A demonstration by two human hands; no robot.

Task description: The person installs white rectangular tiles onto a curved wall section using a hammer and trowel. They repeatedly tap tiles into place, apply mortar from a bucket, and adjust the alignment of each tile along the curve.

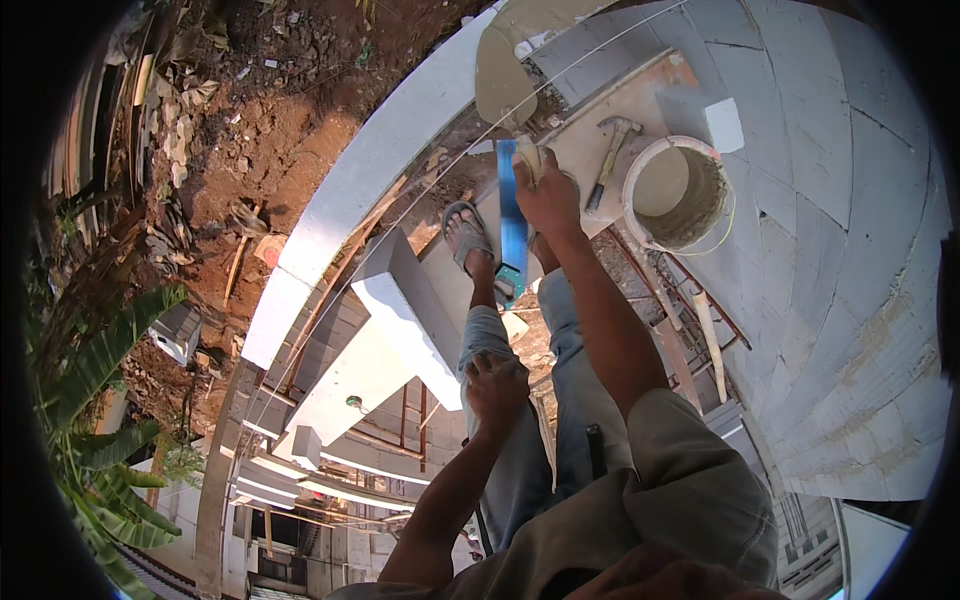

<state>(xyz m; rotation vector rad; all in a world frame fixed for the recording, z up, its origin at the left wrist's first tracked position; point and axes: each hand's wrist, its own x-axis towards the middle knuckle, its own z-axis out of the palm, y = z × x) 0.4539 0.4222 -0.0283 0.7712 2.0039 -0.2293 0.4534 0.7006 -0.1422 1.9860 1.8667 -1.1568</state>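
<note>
My right hand (545, 195) is closed round the pale handle of what looks like a trowel (505, 80), its broad rounded blade pointing away and coated mortar-grey. Beside that hand lies a blue-bladed handsaw (512, 210), its teal handle (512, 287) between my sandalled feet. My left hand (496, 385) rests on my left knee, fingers spread over the denim and holding nothing. Right of my right hand, a claw hammer (612, 160) lies on a pale board. Beyond it stands a round bucket (722, 215) with grey mortar inside.
A taut string (600, 58) crosses above a light block wall (330, 210) at the left, with red soil (290, 130) beyond it. A large pale block (405, 280) stands left of my legs. Grey panels (820, 250) spread along the right. Below are wooden framing and gaps.
</note>
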